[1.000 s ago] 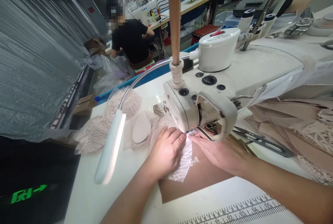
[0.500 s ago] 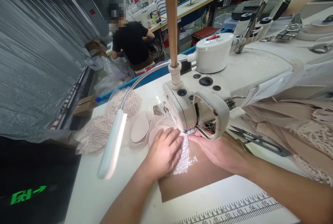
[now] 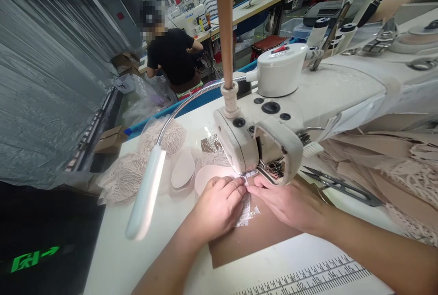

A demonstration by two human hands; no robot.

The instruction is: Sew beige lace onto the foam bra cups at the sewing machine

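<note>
pale worktable (image 3: 112,240): one, it lay beneath the handwork.
white metal sewing machine (image 3: 342,71): one in the foreground, its head low over the fingertips.
flat brown sheet (image 3: 239,251): one, it lay under the lace and partly under both hands.
slim white bendable-neck lamp (image 3: 145,194): one, it hung left of the machine head.
left hand (image 3: 214,208): bent fingers rested together on the lace, not clenched; any pinch underneath could not be told.
right hand (image 3: 290,201): its forefinger had come nearer to the left fingertips, and stretched fingers met the lace beside the presser foot (image 3: 250,173); whether they gripped it could not be told.
cream lace bundles (image 3: 119,178): two, left of the hands.
black-and-grey metal snips (image 3: 345,187): one pair, right of the machine head.
smooth pink pads (image 3: 183,169): two in sight, left of the lace.
narrow white patterned lace (image 3: 244,213): one piece, between the hands, upper end at the foot; less showed below the fingers than a moment earlier, which suggested it had been fed along.
</note>
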